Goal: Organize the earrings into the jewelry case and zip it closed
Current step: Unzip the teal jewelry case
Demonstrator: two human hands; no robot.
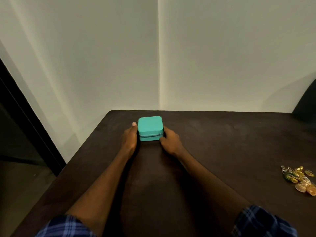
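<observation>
Bracing the case (150, 127) between both hands at the far end of the table (222, 142), near the wall corner, I am at the opening step of the task. The case is teal, square with rounded corners, lid down and lying flat; the zip line runs unbroken across its near face, so I judge it fully zipped. My left hand (130, 139) lies flat against the case's left side, fingers straight and pressed to it, a steadying contact, not a closed grasp. My right hand (171, 141) curls round the near right corner, thumb and fingertips meeting at the end of the zip line; the pull itself is too small to make out, so I cannot tell whether I already pinch it. The earrings (299, 180) sit in a loose gold and green heap at the table's right edge, well apart from the case and untouched. Nothing has yet been stowed. The next move, as I judge it, calls for the right hand to find the pull and run it round the corners while the left holds the case from sliding, then for the lid to be raised. A tangled heap may need sorting before loading.
</observation>
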